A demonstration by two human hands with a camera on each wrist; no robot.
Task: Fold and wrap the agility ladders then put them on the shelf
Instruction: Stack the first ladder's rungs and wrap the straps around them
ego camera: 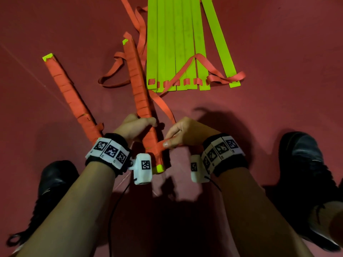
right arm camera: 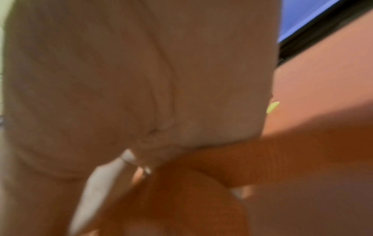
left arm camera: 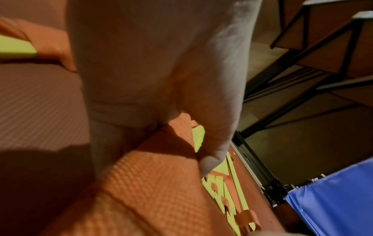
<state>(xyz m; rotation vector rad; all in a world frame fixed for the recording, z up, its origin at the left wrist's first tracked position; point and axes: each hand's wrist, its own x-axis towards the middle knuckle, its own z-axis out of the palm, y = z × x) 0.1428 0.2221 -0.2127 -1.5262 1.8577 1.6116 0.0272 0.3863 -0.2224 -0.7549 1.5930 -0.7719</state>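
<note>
A folded ladder bundle [ego camera: 139, 86], lime-green rungs wound in orange strap, slants up from between my hands. My left hand [ego camera: 133, 127] grips it around the middle; the left wrist view shows my fingers [left arm camera: 214, 121] curled over its woven strap [left arm camera: 157, 178]. My right hand [ego camera: 182, 135] pinches the loose orange strap end [ego camera: 168, 143] beside the bundle's lower part; the right wrist view is blurred, showing palm [right arm camera: 141, 79] against orange strap [right arm camera: 282, 159]. A second wrapped bundle [ego camera: 72, 95] lies on the floor to the left. An unwrapped ladder [ego camera: 178, 43] of flat green rungs lies ahead.
Loose orange straps [ego camera: 115, 71] trail over the dark red floor [ego camera: 55, 25] between the bundles and the flat rungs. My black shoes [ego camera: 55, 179] flank my arms. The left wrist view shows a black metal frame [left arm camera: 302, 63] and a blue mat [left arm camera: 333, 191] at the right.
</note>
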